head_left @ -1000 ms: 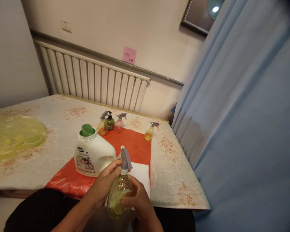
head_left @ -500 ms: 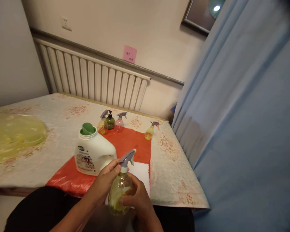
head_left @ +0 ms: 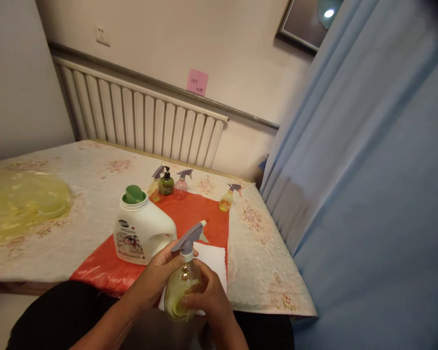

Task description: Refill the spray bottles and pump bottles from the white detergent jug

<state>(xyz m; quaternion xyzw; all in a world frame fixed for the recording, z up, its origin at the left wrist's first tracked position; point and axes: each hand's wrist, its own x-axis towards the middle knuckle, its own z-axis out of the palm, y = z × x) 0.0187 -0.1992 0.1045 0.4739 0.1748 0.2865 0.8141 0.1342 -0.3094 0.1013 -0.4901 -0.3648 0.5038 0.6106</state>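
Spray bottle [head_left: 178,292], I saw, was held at the near edge of the table [head_left: 255,287]; left hand [head_left: 159,271] gripped its neck, right hand [head_left: 212,294] its body.

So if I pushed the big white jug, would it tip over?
The white jug probably wouldn't tip with a gentle push, since it stands upright on a wide base. It might slide a bit, because the red sheet under it looks shiny. The green piece poking out of its mouth could fall out if the jug tipped.
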